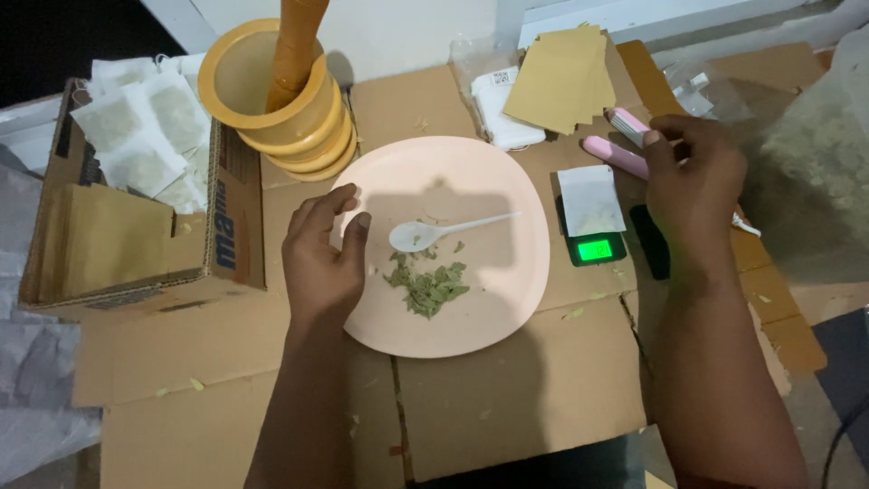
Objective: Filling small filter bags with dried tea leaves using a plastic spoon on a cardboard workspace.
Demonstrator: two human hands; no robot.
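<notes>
The left hand [319, 258] rests on the near-left rim of a round, matte pale-pink plate [507, 290], fingers loosely curled with thumb and forefinger close together near the bowl of a white plastic spoon [434, 232]; whether they pinch anything cannot be told. The spoon lies on the plate, its thin handle pointing right, a few green flecks in its bowl; just below it sits a small heap of crumbled dried green leaves [427, 288], flaky and ragged.

The right hand [692, 186] is well apart from the left, off the plate to the right, fingers closed around the end of a smooth pink, bar-shaped handheld device [615, 156] that lies on the cardboard. Just beside it a small black pocket scale [596, 246] shows a glowing green display; a flat white paper sachet [590, 199] lies on its platform.

Everything sits on flattened brown corrugated cardboard [507, 398] scattered with leaf crumbs. At the far left stands a glossy yellow ribbed mortar [281, 109] with a wooden pestle [297, 45] upright inside; beside it an open cardboard box [136, 226] holds fibrous white filter bags [145, 127] and flat kraft-brown envelopes. A fanned stack of similar brown paper pouches [561, 81] lies beyond the plate, over a clear plastic packet.
</notes>
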